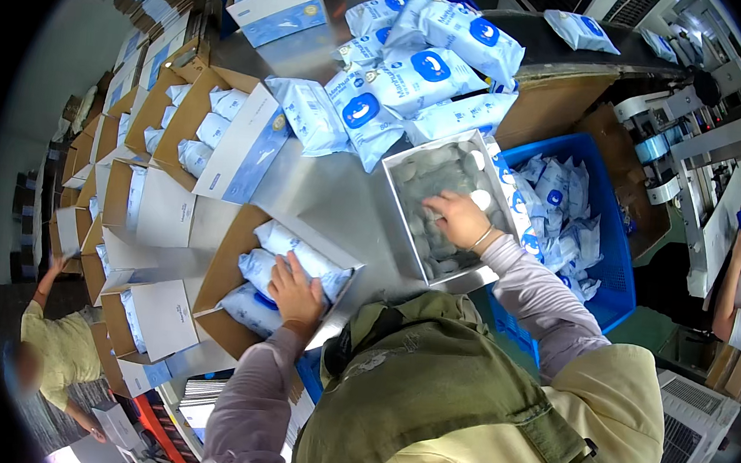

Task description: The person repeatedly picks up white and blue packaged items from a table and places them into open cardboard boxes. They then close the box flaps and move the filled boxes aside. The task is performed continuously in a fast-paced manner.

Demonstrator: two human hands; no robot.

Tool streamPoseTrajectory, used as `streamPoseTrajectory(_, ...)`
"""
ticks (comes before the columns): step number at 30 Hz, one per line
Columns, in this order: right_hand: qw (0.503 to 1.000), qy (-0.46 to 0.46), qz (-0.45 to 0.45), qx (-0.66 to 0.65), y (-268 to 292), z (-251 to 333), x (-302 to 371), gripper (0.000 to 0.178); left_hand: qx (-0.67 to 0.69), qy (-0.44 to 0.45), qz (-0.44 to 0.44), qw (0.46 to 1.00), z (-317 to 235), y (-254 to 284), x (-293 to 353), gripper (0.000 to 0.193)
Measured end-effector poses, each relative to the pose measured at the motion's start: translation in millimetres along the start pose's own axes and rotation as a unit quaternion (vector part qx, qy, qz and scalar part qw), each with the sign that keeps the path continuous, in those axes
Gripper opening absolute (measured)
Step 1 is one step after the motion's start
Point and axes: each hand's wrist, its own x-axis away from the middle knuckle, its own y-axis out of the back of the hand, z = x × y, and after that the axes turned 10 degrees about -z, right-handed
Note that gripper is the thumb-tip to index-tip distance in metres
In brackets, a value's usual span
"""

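Note:
My left hand lies with fingers spread on soft light-blue packs inside an open cardboard box, brown within. Over to the right, my right hand reaches into a shallow white box of small round discs, some grey and some white. Its fingers are slightly blurred and apart, with nothing visible in them. One white disc shows beside that hand. A pile of light-blue packs with dark-blue printed patches is heaped on the metal table beyond both hands.
Several open boxes with packs line the left side. A blue basket full of packs stands right of the disc box. More packs lie on a dark conveyor. Other people work at the far left, top left and right.

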Motion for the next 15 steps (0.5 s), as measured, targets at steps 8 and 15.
streamPoseTrajectory(8, 0.975, -0.082, 0.161, -0.131, 29.3, -0.2, -10.6, 0.026, 0.11, -0.021, 0.059, 0.992, -71.2, 39.7, -33.6, 0.079)
streamPoseTrajectory(15, 0.974, -0.067, 0.171, -0.13, 38.8, -15.9, -9.2, 0.031, 0.238, 0.0, 0.103, 0.966, -47.7, 64.9, -36.9, 0.057)
